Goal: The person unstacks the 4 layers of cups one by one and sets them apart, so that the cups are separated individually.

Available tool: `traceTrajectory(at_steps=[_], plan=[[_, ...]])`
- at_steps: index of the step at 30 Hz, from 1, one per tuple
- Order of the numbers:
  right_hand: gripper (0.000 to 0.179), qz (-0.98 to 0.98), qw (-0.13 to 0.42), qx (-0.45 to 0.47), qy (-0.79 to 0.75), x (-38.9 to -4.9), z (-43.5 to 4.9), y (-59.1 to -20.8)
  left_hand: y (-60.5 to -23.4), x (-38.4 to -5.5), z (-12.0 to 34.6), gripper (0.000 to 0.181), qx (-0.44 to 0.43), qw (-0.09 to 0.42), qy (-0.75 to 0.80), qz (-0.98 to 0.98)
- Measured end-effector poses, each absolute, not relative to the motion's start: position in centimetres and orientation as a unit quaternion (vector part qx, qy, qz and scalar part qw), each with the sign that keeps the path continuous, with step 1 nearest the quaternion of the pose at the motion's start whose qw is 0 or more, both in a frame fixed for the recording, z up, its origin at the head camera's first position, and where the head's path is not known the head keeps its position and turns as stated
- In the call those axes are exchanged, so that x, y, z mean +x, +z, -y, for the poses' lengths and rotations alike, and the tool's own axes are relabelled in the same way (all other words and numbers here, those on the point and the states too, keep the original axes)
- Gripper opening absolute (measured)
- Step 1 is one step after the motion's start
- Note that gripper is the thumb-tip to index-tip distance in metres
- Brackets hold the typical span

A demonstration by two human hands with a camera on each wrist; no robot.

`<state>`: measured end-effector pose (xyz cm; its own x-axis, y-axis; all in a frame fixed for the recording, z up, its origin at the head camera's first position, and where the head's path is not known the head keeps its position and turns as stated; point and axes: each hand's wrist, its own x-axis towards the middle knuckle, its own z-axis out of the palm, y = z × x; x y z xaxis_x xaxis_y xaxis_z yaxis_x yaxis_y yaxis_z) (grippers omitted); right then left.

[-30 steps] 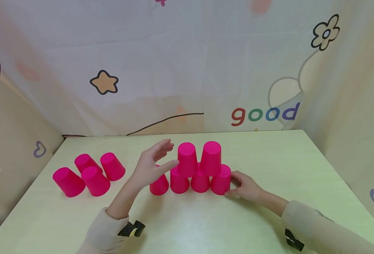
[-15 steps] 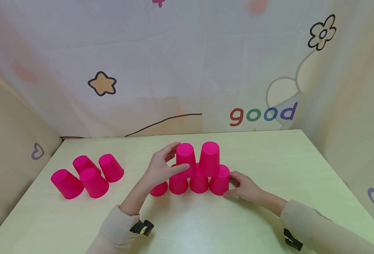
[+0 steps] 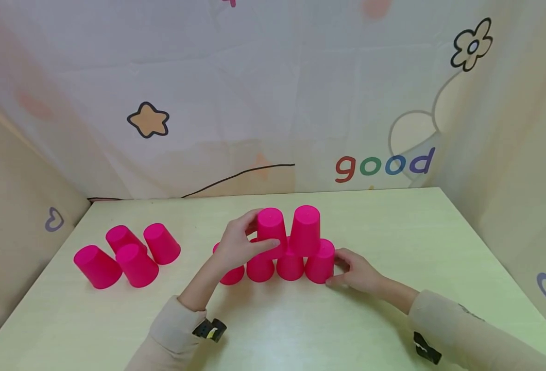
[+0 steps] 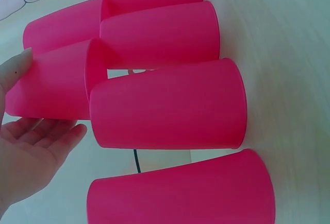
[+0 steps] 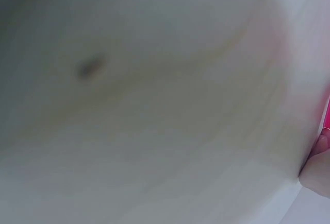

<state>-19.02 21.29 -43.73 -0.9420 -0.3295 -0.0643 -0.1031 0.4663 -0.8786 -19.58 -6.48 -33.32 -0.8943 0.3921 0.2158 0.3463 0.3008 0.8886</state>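
Bright pink cups stand upside down in two tiers, a bottom row of several with two on top. My left hand (image 3: 237, 244) holds the upper left cup (image 3: 270, 224), thumb across its front and fingers behind. In the left wrist view, that held cup (image 4: 54, 82) rests over the bottom-row cups. The upper right cup (image 3: 306, 231) stands beside it. My right hand (image 3: 357, 273) holds the side of the rightmost bottom cup (image 3: 320, 264), thumb near its base. My left hand partly covers the leftmost bottom cup (image 3: 233, 275). The right wrist view is mostly blurred sheet.
Several more pink cups stand upside down in a cluster at the left, one of them a front cup (image 3: 137, 266). The pale wooden table (image 3: 273, 330) ends at a printed cloth backdrop (image 3: 236, 103), with cloth at both sides as well.
My left hand has moved right from beside the upper left cup and taken hold of it. The right hand stays at the rightmost bottom cup.
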Motion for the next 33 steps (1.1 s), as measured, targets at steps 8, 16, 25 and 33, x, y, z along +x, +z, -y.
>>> traceTrajectory(at_steps=[8, 16, 25, 33], plan=[[0.058, -0.851, 0.115, -0.124, -0.497, -19.0, -21.2, -43.9, -34.1, -20.0, 7.0, 0.056, 0.234, 0.015, 0.541, -0.807], [0.058, -0.851, 0.115, -0.129, -0.497, -19.2, -21.3, -44.1, -34.6, -20.0, 8.4, 0.058, 0.247, -0.006, 0.536, -0.807], [0.059, -0.854, 0.117, -0.117, -0.493, -19.0, -21.3, -43.8, -33.7, -18.7, 10.7, 0.058, 0.213, -0.001, 0.540, -0.814], [0.057, -0.851, 0.114, -0.126, -0.498, -19.2, -21.2, -43.7, -33.2, -18.0, 13.3, 0.057, 0.234, -0.044, 0.524, -0.818]])
